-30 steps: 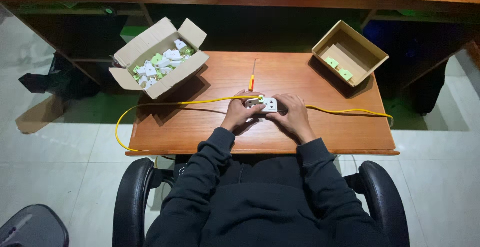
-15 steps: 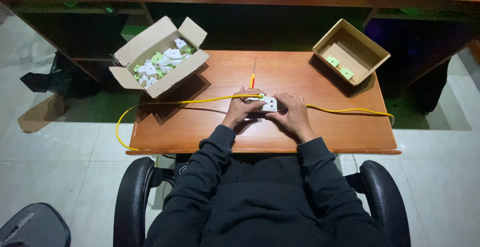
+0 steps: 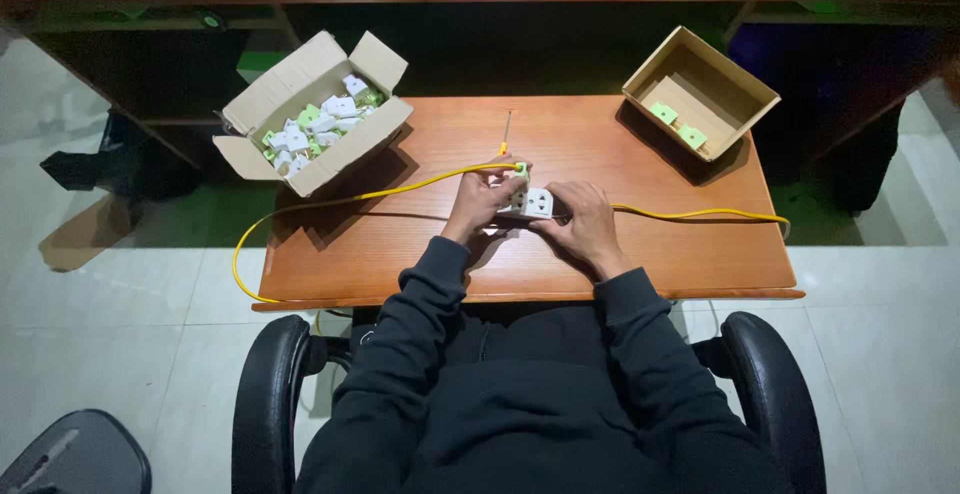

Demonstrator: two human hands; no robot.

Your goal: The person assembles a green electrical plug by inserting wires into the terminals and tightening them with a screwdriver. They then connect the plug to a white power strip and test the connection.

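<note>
The person sits in a black chair, both dark sleeves reaching forward over the wooden counter, elbows tucked in and forearms angled toward each other. The left hand has its fingers curled and clamped on the left side of a small white socket block, with a green piece pinched at its fingertips. The right hand lies palm down, fingers closed against the right side of the same block, pressing it onto the counter. The block sits near the middle of the counter, just in front of the person. A yellow cable runs across the counter past both hands and loops off the left edge. A slim screwdriver lies just beyond the hands. An open box of white and green parts stands at the far left, and a shallower box holding 2 green pieces at the far right.
</note>
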